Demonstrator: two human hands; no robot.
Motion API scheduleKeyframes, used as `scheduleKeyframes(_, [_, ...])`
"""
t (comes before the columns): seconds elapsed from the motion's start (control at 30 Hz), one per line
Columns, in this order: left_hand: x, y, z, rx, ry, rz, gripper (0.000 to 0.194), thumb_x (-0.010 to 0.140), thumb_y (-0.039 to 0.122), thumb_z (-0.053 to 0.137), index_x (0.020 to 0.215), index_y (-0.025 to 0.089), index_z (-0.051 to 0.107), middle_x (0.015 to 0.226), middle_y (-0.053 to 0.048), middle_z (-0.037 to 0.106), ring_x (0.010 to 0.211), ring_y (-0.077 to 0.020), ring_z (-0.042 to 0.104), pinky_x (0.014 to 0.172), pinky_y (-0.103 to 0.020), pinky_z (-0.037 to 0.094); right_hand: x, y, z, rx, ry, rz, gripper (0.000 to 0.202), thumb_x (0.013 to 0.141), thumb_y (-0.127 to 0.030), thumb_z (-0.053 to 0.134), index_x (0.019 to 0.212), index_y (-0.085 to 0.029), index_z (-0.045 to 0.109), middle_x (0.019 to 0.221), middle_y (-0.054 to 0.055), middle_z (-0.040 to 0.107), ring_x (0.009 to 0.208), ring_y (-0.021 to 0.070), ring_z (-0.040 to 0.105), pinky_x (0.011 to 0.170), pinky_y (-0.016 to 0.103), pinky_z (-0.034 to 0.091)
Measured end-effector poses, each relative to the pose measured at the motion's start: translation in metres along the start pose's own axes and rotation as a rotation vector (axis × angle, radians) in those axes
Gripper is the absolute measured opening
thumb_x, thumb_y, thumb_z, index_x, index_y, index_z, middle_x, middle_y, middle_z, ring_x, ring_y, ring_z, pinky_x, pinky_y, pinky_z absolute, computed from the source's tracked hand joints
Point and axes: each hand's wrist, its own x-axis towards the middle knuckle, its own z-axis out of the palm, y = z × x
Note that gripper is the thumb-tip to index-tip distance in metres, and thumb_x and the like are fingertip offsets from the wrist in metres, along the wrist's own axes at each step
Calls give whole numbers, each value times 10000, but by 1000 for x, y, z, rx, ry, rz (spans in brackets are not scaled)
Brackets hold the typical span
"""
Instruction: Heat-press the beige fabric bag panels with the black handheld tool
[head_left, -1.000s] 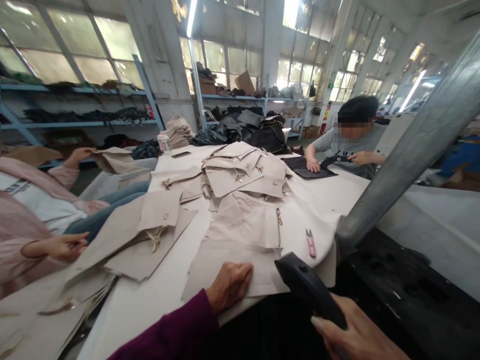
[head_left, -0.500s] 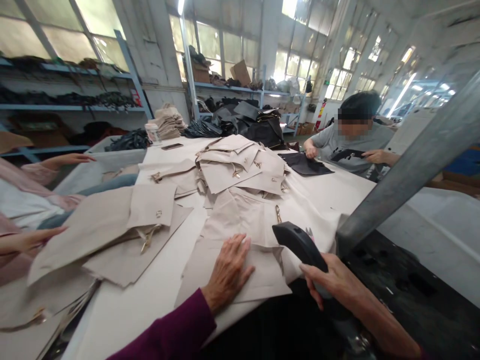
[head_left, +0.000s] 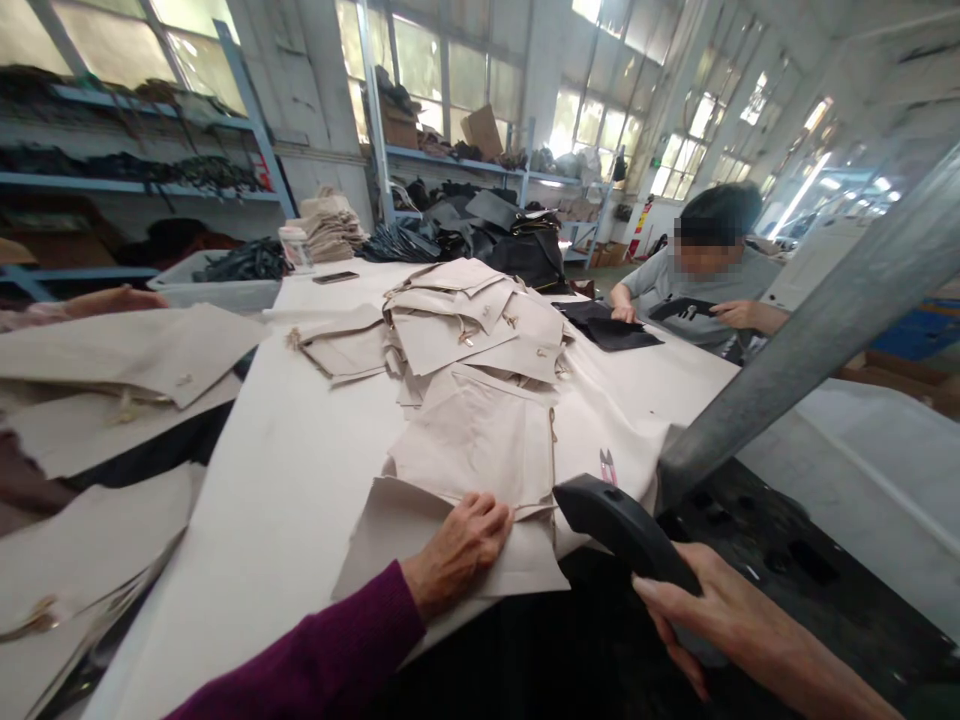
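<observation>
My left hand (head_left: 466, 550) rests at the table's near edge, its fingers curled closed on the edge of a beige bag panel (head_left: 450, 440) with a zip along its right side. The panel's near flap (head_left: 394, 535) lies under the hand. In my right hand (head_left: 697, 600) is a black curved handheld tool (head_left: 622, 530), gripped by its handle. Its blunt end points left, close to the panel's right corner. Just beyond the tool lie small thread snips (head_left: 607, 466) with pink handles.
A heap of beige bag pieces (head_left: 457, 320) with gold hardware covers the table's middle. More pieces (head_left: 112, 350) are on the left, by another person's hand (head_left: 116, 300). Across the table, a co-worker (head_left: 694, 270) handles black material (head_left: 607, 325). A metal post (head_left: 810, 300) slants up at right.
My left hand has gone from lying flat to curled on the panel's edge. My right hand and tool have moved slightly right and down. The left person's beige pieces have shifted away leftward.
</observation>
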Motion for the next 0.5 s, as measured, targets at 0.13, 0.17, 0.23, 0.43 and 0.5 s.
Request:
scheduleKeyframes(0.13, [-2, 1, 3, -22, 3, -17, 267, 894, 135, 458, 1147, 75, 516, 955, -97, 578, 842, -227, 482, 775, -375, 431, 10, -19, 5, -52, -24, 46, 249, 844, -328, 510, 652, -170, 492, 418, -51, 530, 329, 77, 486, 343, 151, 377])
scheduleKeyframes(0.17, [-3, 2, 4, -25, 14, -22, 270, 888, 128, 465, 1148, 73, 515, 953, -98, 577, 841, -228, 479, 776, -375, 432, 13, -24, 8, -57, -32, 51, 247, 839, -327, 512, 651, -170, 491, 419, -52, 527, 324, 76, 482, 333, 149, 375])
scheduleKeyframes(0.23, [-5, 2, 5, -48, 40, -38, 268, 885, 132, 475, 1145, 78, 514, 957, -99, 573, 843, -226, 475, 781, -373, 436, 19, -30, 15, -64, -62, 58, 242, 827, -324, 520, 644, -170, 486, 424, -55, 517, 317, 72, 473, 316, 145, 371])
scheduleKeyframes(0.43, [-9, 0, 10, -189, 92, -114, 187, 889, 149, 474, 1054, 105, 551, 947, -93, 564, 834, -211, 469, 783, -350, 456, 39, -30, 31, -83, -84, 137, 200, 808, -288, 513, 652, -166, 487, 455, -53, 511, 322, 71, 480, 300, 141, 380])
scheduleKeyframes(0.5, [-8, 0, 10, -216, 90, -119, 185, 882, 142, 480, 1044, 99, 559, 944, -96, 563, 834, -212, 471, 784, -352, 461, 46, -33, 33, -102, -60, 153, 236, 809, -298, 509, 617, -164, 486, 426, -42, 511, 315, 69, 467, 301, 142, 382])
